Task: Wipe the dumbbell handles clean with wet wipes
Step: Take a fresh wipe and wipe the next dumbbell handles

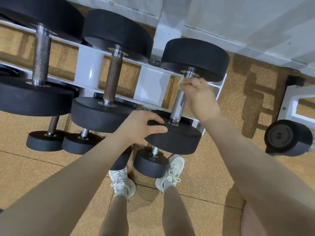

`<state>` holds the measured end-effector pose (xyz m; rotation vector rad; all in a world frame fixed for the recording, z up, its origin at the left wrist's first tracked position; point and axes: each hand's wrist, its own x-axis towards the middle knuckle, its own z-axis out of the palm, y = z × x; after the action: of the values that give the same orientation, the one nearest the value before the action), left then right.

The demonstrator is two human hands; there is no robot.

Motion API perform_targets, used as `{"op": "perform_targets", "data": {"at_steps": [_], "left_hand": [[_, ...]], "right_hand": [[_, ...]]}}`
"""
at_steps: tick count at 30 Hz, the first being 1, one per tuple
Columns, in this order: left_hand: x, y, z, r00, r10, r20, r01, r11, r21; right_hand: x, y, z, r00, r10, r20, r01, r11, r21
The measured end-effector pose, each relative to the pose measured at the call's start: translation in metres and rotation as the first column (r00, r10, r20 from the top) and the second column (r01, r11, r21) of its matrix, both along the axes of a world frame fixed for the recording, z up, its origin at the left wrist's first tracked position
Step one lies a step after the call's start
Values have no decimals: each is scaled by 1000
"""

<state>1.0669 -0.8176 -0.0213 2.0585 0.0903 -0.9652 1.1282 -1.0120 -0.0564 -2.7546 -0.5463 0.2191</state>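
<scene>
Head view: white rack (150,82) carries the dumbbell (185,92) at its right end; left hand (138,127) curls over its near plate, right hand (202,96) pinches a wipe (181,81) against the handle's far end.

Person from above: bare forearms, ring, white trainers.

No sleeves in view on either arm down to the wrists. Right hand (202,97) has a thin gold ring (198,84) on one finger; left hand (136,127) shows no jewellery. Both lower legs show no trouser fabric. Feet: pale ankle socks (123,195), bunched a little at the cuff, inside white chunky-soled trainers (172,172) with white laces tied in bows. Trainer uppers look like mesh with smooth overlay panels; a dark accent sits near the heel collar of the right one. Any branding is too small to read.
</scene>
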Motion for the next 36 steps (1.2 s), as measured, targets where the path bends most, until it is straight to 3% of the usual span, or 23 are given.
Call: {"op": "perform_targets", "data": {"at_steps": [2, 6, 9, 14, 16, 18, 23, 28, 30, 32, 35, 36], "left_hand": [[0, 0, 1, 1000, 2, 3, -2, 1000, 0], [0, 0, 0, 1000, -16, 10, 16, 1000, -3], [2, 1, 1, 999, -42, 0, 42, 999, 8], [3, 2, -1, 998, -55, -5, 55, 998, -3], [2, 2, 0, 999, -53, -3, 53, 999, -9], [2, 1, 2, 999, -47, -2, 47, 999, -14], [7, 6, 0, 995, -90, -52, 88, 995, -35], [5, 12, -8, 993, -94, -70, 89, 994, -66], [3, 11, -9, 996, -60, -62, 56, 996, -74], [2, 11, -10, 997, -40, -62, 35, 996, -76], [1, 10, -10, 998, -23, -50, 19, 997, -75], [1, 10, -9, 999, -23, -44, 19, 997, -76]], "right_hand": [[-16, 1, 1, 987, 151, -50, -149, 987, 57], [-32, -12, -2, 845, 515, -145, -494, 854, 162], [-22, -18, 3, 776, 605, -178, -606, 794, 57], [18, -12, 6, 865, 493, 93, -481, 868, -126], [18, -9, 7, 886, 450, 110, -434, 889, -144], [0, -11, 4, 881, 472, 28, -469, 879, -86], [-29, -22, 9, 700, 682, -213, -698, 716, -5], [27, -8, 14, 837, 535, -114, -546, 802, -242], [39, -3, 12, 852, 518, -72, -509, 791, -338], [36, 1, 12, 867, 497, -35, -481, 817, -318], [9, 8, 13, 834, 507, -219, -552, 752, -361], [-3, 9, 15, 796, 513, -322, -600, 742, -301]]}}
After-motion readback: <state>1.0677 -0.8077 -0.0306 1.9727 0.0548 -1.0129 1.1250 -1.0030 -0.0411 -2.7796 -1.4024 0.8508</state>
